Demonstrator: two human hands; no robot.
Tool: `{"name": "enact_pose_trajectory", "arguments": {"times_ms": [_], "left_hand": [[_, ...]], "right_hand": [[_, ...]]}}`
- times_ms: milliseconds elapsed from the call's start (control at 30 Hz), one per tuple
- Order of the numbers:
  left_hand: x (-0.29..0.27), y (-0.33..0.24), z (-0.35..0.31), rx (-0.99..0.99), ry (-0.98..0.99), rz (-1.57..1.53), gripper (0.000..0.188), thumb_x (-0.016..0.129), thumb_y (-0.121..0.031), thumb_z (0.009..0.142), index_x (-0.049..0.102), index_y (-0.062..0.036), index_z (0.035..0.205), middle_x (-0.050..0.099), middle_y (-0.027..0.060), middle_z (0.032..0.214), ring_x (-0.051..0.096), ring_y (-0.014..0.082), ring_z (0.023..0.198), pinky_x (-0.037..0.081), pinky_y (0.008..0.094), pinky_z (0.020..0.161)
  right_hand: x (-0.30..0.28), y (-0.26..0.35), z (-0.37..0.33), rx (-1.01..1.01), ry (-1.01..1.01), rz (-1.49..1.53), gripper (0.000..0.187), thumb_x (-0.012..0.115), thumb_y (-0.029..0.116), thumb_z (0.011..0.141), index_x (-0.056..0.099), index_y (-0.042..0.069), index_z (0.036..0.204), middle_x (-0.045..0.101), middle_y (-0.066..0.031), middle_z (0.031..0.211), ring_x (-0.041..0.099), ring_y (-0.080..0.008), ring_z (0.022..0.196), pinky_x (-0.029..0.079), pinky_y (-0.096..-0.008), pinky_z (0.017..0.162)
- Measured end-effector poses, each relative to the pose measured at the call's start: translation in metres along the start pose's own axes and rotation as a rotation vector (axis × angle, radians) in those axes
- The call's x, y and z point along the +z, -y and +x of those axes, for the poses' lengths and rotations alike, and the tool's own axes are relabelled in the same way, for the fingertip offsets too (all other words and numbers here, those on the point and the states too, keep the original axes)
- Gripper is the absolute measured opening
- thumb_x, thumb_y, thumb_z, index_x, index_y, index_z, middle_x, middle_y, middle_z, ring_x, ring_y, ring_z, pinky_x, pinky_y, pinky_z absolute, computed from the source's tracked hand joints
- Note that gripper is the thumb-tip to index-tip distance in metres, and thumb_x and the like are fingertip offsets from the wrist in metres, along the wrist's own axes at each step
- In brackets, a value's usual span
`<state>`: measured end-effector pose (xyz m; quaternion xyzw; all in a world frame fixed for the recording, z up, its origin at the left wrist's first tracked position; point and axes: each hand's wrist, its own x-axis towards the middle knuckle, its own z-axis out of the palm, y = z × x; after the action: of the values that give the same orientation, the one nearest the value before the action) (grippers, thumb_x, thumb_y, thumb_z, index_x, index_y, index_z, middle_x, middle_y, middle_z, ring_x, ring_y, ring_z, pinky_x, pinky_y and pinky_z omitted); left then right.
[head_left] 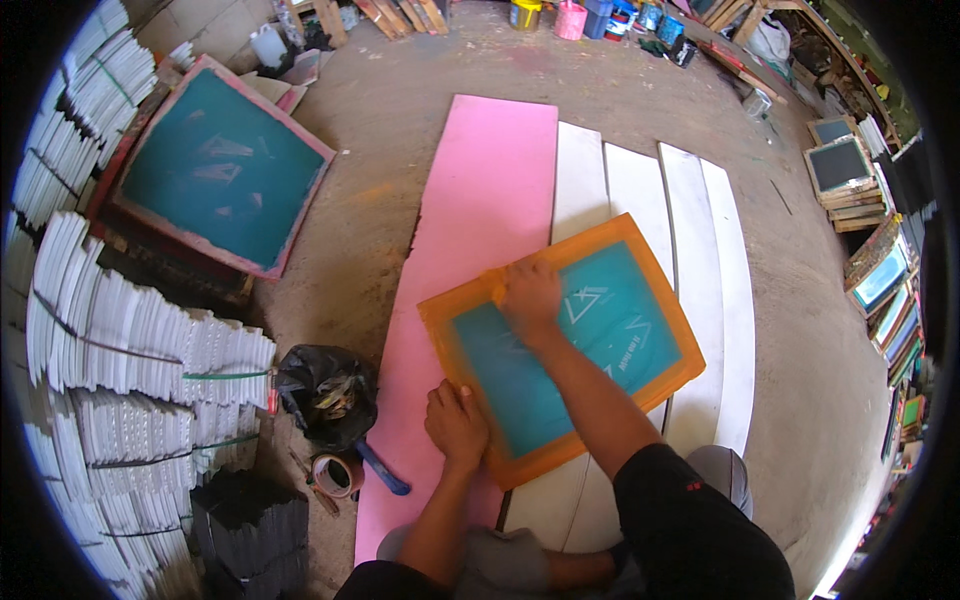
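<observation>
An orange-bordered silkscreen frame [655,335] with teal mesh and pale stencil marks lies tilted across pink and white boards in front of me. My left hand [457,422] is at its left edge, fingers curled against the orange border. My right hand [530,298] reaches across the mesh to the frame's upper left part, fingers closed and pressed down. A bit of orange shows beside these fingers; whether it is a cloth or just the border, I cannot make out. The pink board [490,170] runs under the frame's left side, the white boards [695,220] under its right.
Bundled white sheets [150,340] are stacked at the left, below a larger teal screen [225,165]. Near the pink board sit a black plastic bag [325,405], a tape roll [337,475] and a blue-handled tool [385,470]. Paint buckets [570,20] stand far off; small frames [840,165] line the right.
</observation>
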<state>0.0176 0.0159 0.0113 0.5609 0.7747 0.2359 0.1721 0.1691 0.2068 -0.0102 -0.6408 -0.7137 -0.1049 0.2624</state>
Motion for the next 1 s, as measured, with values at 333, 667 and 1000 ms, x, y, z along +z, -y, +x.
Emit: {"name": "enact_pose_trajectory", "arguments": {"times_ms": [333, 667, 1000], "left_hand": [[-0.006, -0.007, -0.002, 0.016, 0.114, 0.051, 0.040, 0.056, -0.029, 0.095, 0.055, 0.0001, 0.123, 0.061, 0.0232, 0.108, 0.061, 0.0435, 0.095, 0.048, 0.0539, 0.080], [-0.027, -0.002, -0.040, -0.228, 0.311, -0.367, 0.057, 0.057, -0.041, 0.101, 0.053, 0.0046, 0.136, 0.065, 0.0236, 0.121, 0.063, 0.0352, 0.110, 0.049, 0.0416, 0.096], [-0.011, 0.036, -0.077, -0.285, 0.392, -0.760, 0.053, 0.056, -0.022, 0.104, 0.044, -0.0041, 0.152, 0.065, 0.0091, 0.116, 0.061, 0.0184, 0.103, 0.049, 0.0324, 0.089]], "right_hand": [[-0.048, 0.119, -0.047, -0.296, 0.359, 0.282, 0.022, 0.062, 0.024, 0.086, 0.074, 0.010, 0.098, 0.065, -0.0090, 0.099, 0.059, -0.0299, 0.100, 0.045, -0.0450, 0.088], [-0.192, -0.188, -0.142, 0.622, -0.085, 0.325, 0.019, 0.060, 0.016, 0.093, 0.064, 0.004, 0.108, 0.070, -0.0177, 0.093, 0.070, -0.0327, 0.079, 0.055, -0.0433, 0.069], [-0.229, -0.295, -0.190, 1.259, 0.313, 0.922, 0.039, 0.062, 0.037, 0.095, 0.072, 0.002, 0.108, 0.069, -0.0097, 0.087, 0.066, -0.0189, 0.070, 0.053, -0.0319, 0.055]]}}
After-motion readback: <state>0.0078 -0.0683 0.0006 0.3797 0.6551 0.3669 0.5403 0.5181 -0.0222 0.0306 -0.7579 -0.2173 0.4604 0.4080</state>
